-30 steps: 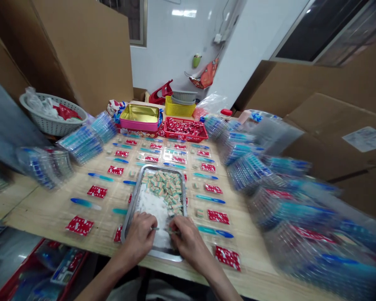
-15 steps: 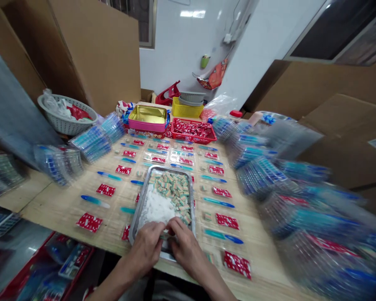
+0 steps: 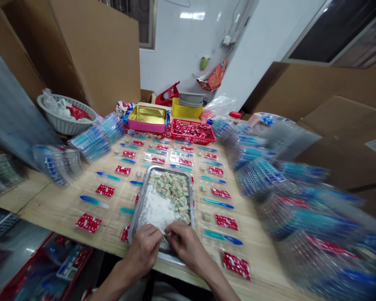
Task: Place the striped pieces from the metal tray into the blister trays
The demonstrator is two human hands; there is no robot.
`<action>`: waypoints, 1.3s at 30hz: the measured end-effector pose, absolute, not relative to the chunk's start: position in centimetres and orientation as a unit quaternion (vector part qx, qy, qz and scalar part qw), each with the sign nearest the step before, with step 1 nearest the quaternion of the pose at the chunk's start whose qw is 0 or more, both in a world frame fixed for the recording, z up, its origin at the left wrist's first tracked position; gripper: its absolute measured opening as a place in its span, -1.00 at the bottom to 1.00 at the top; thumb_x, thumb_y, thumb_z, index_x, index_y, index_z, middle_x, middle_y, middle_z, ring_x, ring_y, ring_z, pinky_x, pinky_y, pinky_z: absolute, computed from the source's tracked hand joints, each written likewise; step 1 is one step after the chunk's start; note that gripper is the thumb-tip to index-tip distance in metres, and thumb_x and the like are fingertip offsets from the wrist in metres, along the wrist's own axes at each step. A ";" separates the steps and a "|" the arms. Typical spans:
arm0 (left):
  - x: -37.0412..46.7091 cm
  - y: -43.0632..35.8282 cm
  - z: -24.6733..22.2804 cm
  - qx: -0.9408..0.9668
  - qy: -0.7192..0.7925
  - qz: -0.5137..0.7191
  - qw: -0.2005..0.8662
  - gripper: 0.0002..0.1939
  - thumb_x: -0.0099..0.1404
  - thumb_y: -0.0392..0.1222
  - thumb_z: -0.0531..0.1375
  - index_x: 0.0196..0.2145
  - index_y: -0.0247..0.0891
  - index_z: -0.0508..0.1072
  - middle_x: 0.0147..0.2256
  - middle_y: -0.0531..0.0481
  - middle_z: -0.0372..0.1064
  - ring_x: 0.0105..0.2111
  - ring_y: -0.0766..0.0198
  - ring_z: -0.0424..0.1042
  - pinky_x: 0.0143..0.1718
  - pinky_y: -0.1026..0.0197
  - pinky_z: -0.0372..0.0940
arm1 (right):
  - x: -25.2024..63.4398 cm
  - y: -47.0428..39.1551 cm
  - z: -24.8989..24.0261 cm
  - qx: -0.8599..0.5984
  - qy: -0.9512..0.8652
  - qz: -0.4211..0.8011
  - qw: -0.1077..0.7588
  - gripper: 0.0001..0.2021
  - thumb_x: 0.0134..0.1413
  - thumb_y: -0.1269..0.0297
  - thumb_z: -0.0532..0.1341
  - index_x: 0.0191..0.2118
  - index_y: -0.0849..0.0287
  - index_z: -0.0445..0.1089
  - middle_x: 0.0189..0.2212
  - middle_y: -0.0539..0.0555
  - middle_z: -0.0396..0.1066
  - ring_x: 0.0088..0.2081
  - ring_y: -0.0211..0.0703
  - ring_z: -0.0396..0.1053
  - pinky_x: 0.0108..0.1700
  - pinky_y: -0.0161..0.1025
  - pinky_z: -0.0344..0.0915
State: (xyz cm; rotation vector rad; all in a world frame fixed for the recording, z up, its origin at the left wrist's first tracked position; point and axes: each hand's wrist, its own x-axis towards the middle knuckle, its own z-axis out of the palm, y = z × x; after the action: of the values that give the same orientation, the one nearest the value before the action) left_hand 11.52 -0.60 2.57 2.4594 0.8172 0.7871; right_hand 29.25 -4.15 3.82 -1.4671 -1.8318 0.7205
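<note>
Over the near end of a metal tray [image 3: 133,221], my left hand [image 3: 144,246] and my right hand [image 3: 185,243] are close together, fingers curled and pinched. Whatever sits between the fingertips is too small and hidden to name. In the tray, a heap of small green-and-tan striped blocks [image 3: 172,188] fills the back and right side. White fluffy or powdery material [image 3: 156,209] lies on the left, just beyond my fingers. Around the tray are clear plastic blister trays holding blue pens [image 3: 223,237] and red patterned packets [image 3: 236,264].
Stacks of filled clear packs [image 3: 263,175] line the right side; more stacks [image 3: 90,142] stand on the left. At the back are a pink tin [image 3: 147,125], a red basket [image 3: 192,136] of packets and a yellow basket [image 3: 186,110]. A red crate [image 3: 15,276] sits below the left edge.
My two hands have moved slightly apart at the fingertips, the right one shifting a little upward over the tray. The tray and packs stay in place.
</note>
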 end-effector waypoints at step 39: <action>11.3 -0.8 4.8 0.717 0.424 0.315 0.455 -0.95 0.07 -0.34 0.17 -0.51 -0.26 0.40 -0.54 0.07 0.36 -0.47 0.30 0.33 -0.38 0.28 0.18 | 29.9 -3.6 3.4 -0.562 -0.468 0.485 0.480 -0.78 -0.11 0.13 0.25 -0.45 0.19 0.31 -0.61 -0.07 0.22 -0.56 -0.27 0.17 -0.50 -0.34 0.10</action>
State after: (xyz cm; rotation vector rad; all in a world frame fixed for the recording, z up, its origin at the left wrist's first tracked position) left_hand 11.26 -0.75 4.83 1.7673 1.0458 0.7775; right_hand 29.94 -3.57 3.45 -1.3705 -1.1405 1.1831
